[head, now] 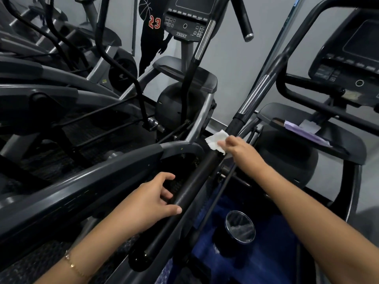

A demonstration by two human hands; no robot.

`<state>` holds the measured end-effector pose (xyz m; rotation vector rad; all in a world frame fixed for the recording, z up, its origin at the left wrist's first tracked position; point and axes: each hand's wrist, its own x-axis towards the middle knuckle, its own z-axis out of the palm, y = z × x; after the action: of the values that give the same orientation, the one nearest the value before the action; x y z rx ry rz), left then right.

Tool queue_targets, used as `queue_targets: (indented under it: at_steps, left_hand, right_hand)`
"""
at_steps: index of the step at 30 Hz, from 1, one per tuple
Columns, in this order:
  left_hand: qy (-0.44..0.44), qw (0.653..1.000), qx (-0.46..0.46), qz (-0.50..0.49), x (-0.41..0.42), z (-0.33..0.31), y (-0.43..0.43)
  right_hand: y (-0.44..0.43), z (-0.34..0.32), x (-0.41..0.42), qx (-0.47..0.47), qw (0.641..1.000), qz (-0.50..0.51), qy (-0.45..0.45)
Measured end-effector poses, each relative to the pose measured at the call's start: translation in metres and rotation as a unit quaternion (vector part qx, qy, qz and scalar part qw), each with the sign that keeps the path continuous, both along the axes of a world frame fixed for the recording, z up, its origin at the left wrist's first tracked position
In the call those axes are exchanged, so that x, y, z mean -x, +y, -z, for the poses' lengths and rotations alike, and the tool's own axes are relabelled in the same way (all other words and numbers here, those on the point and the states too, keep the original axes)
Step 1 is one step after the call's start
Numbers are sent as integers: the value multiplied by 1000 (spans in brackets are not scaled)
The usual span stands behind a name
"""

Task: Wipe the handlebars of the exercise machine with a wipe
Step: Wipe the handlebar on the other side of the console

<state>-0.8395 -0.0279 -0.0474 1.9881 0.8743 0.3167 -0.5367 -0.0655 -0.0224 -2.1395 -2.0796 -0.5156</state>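
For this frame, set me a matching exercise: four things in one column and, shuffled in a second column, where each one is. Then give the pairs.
Things
1. wipe
2. left hand
3. purple sheet
4. console

Places
A. at the top of the view, marked 750AT
B. pinched by the right hand at the black handlebar
C. fingers spread, lower down by the same handlebar
D. lying on the tray of the machine to the right

Pairs: 1-B, 2-C, 3-D, 4-A
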Motion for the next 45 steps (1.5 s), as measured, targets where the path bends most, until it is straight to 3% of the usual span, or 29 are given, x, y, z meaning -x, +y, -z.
queue_targets:
  at_steps: [2, 6, 11, 14, 17, 20, 24, 27, 32, 36, 38, 42, 45]
  left_hand:
    - [4, 1000, -6, 3, 0, -1, -1]
    - [11, 1000, -20, 9, 0, -1, -2]
    - [15, 1000, -21, 18, 1, -1, -1]
    - [11, 1000, -22, 14, 2, -1, -2]
    - [7, 1000, -18, 7, 2, 0, -4]
    - [6, 1000, -18, 0, 2, -1, -5]
    - [2, 998, -51, -21, 4, -3, -14]
    - [37, 992, -117, -30, 13, -5, -25]
    - [108, 975, -193, -11, 35, -16, -46]
    - [144, 970, -197, 4, 45, -23, -59]
    - [153, 967, -203, 9, 46, -24, -61]
    - [190, 956, -222, 39, 42, -27, -52]
    - [226, 952, -197, 64, 38, -29, -41]
  right_hand:
    - [13, -24, -24, -9, 999, 18, -50]
    - [27, -42, -37, -35, 994, 92, -56]
    - [-2, 4, -9, 61, 992, -60, -89]
    - [7, -17, -24, 51, 987, -57, -138]
    - [26, -49, -42, -8, 993, 60, -97]
    - [31, -48, -32, -11, 992, 98, -83]
    - [18, 2, 12, 46, 999, 24, 4]
    - [-2, 26, 38, 37, 996, -5, 79]
    - [2, 13, 17, 25, 995, -20, 95]
    - [13, 9, 26, 17, 993, 49, 103]
    - [3, 17, 49, -10, 994, 13, 106]
    - [-19, 27, 72, 40, 991, -65, 108]
    - [-14, 19, 67, 20, 991, -34, 131]
